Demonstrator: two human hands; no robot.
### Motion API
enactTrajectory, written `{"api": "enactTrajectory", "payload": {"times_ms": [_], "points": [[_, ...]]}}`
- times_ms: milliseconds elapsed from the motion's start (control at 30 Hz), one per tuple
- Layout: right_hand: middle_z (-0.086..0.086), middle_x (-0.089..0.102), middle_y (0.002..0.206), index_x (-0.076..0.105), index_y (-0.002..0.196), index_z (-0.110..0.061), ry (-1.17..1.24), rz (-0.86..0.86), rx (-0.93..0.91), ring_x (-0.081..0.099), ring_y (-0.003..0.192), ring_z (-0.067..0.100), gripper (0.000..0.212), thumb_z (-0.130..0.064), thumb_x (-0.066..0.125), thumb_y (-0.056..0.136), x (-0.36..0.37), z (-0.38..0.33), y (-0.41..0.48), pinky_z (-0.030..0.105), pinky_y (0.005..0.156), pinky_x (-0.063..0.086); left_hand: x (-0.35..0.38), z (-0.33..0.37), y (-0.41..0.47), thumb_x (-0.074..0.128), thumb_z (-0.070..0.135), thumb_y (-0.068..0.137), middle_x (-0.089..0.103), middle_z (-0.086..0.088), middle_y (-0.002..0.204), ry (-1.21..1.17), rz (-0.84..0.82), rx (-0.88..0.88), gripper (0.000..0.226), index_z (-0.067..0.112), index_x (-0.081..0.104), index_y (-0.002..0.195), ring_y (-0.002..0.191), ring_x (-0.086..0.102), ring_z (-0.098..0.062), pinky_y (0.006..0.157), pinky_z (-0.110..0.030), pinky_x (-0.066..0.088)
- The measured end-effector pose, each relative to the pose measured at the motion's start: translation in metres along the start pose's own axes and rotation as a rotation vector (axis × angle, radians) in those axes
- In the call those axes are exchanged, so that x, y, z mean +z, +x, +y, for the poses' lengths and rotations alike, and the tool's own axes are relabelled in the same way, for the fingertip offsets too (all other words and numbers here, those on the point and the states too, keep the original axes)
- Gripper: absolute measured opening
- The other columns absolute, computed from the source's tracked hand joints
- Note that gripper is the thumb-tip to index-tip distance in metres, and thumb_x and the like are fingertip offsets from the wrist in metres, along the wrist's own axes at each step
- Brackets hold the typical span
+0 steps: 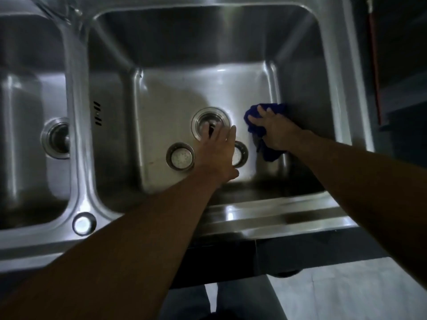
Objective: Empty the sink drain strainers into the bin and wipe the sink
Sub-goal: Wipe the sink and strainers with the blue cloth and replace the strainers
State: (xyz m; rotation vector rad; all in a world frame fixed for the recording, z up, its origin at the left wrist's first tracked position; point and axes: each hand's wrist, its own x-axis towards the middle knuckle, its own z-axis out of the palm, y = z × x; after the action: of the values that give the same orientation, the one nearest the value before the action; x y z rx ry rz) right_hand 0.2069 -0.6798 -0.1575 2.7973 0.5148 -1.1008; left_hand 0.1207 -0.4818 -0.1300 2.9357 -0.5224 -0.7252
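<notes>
Head view: stainless double sink seen from above, dim light. Right basin is the large one, left basin is cut off at the frame edge.

Open drain hole sits mid-floor of the right basin, with no strainer in it. Two strainers lie loose on the basin floor, nearer the front wall than the drain. First strainer is in full view, just left of the left hand. Second strainer is half hidden behind that hand.

Left hand reaches into the basin between the two strainers, fingertips over the drain's rim. Grip apart: fingers straight, nothing held. Cannot tell if it touches the steel.

Right hand lies on a blue cloth bunched on the basin floor, against the right wall. Grip apart: fingers flat on top of the cloth, pressing it down, not curled round it.

Left basin has its own drain; whether a strainer sits in it is too dark to tell. Overflow slots are on the right basin's left wall. Round cap is on the front rim between the basins. Tiled floor is below.
</notes>
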Motion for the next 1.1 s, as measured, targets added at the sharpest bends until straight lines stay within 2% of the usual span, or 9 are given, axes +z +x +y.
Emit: {"api": "enactTrajectory", "payload": {"times_ms": [133,267,500,633,767,867,933,1033,1100], "points": [[0.009,-0.007,0.169,0.009,0.161,-0.027,-0.006,0.017,-0.004,0.003,0.156,0.037,0.077,-0.013,0.053,0.100,-0.004,-0.001,-0.002,0.045,0.126,0.013,0.011,0.001,0.008,0.079,0.060,0.063,0.042,-0.013,0.147,0.020,0.026,-0.018,0.111,0.011,0.031,0.151,0.140,0.037,-0.033,0.125,-0.055,0.008],[0.009,-0.006,0.169,0.012,0.161,-0.027,0.019,0.036,-0.010,0.004,0.155,0.037,0.078,-0.010,0.055,0.099,-0.001,-0.001,-0.003,0.045,0.125,0.016,0.013,0.001,0.009,0.078,0.060,0.063,0.051,-0.008,0.138,-0.016,0.037,0.007,0.092,0.014,0.050,0.138,0.131,0.045,-0.029,0.124,-0.049,0.014],[0.010,-0.003,0.170,0.015,0.160,-0.026,0.026,0.040,-0.038,0.004,0.156,0.035,0.074,-0.016,0.055,0.099,0.001,-0.006,-0.011,0.041,0.123,0.011,-0.024,-0.026,-0.013,0.078,0.063,0.059,0.058,-0.004,0.133,-0.137,0.148,-0.053,0.090,0.019,0.055,0.134,0.122,0.053,-0.026,0.110,-0.039,0.032],[0.010,0.008,0.169,0.032,0.156,-0.017,0.188,0.049,-0.139,0.008,0.157,0.031,0.068,0.001,0.055,0.095,0.011,-0.011,-0.034,0.040,0.127,0.005,-0.052,-0.062,-0.035,0.074,0.062,0.057,0.063,-0.006,0.120,-0.201,0.194,-0.083,0.083,0.020,0.060,0.127,0.111,0.057,-0.031,0.104,-0.037,0.034],[0.012,0.004,0.168,0.026,0.157,-0.014,0.174,0.008,-0.308,0.007,0.157,0.028,0.072,0.000,0.059,0.094,0.022,-0.034,-0.052,0.025,0.122,0.002,-0.073,-0.092,-0.054,0.070,0.069,0.055,0.065,-0.006,0.117,-0.199,0.251,-0.094,0.087,0.020,0.061,0.126,0.111,0.059,-0.032,0.105,-0.040,0.037],[0.007,0.007,0.169,0.030,0.157,-0.019,0.121,-0.014,-0.441,0.008,0.157,0.028,0.064,-0.004,0.054,0.099,0.017,-0.051,-0.044,0.032,0.124,0.006,-0.086,-0.117,-0.068,0.076,0.069,0.057,0.067,-0.006,0.113,-0.125,0.310,-0.097,0.084,0.021,0.061,0.125,0.107,0.061,-0.031,0.102,-0.041,0.041],[0.005,0.006,0.170,0.030,0.158,-0.020,0.181,0.019,-0.374,0.004,0.157,0.028,0.064,-0.002,0.050,0.100,0.009,-0.060,-0.032,0.040,0.128,0.006,-0.091,-0.136,-0.077,0.074,0.073,0.058,0.067,-0.008,0.113,-0.063,0.316,-0.109,0.085,0.022,0.059,0.125,0.106,0.060,-0.033,0.101,-0.043,0.042],[0.012,-0.006,0.169,0.017,0.161,-0.016,0.219,0.114,-0.259,-0.003,0.156,0.036,0.067,-0.007,0.047,0.101,0.006,-0.077,-0.013,0.049,0.126,0.011,-0.092,-0.166,-0.088,0.057,0.081,0.059,0.068,-0.007,0.111,-0.013,0.301,-0.104,0.087,0.023,0.057,0.123,0.105,0.062,-0.032,0.103,-0.045,0.042],[0.016,-0.008,0.168,0.015,0.160,-0.016,0.197,0.151,-0.238,-0.004,0.155,0.039,0.070,-0.010,0.051,0.100,0.008,-0.088,-0.005,0.052,0.124,0.015,-0.085,-0.181,-0.093,0.061,0.078,0.061,0.069,-0.005,0.107,0.014,0.323,-0.096,0.080,0.024,0.058,0.119,0.099,0.063,-0.029,0.102,-0.042,0.041]]}}
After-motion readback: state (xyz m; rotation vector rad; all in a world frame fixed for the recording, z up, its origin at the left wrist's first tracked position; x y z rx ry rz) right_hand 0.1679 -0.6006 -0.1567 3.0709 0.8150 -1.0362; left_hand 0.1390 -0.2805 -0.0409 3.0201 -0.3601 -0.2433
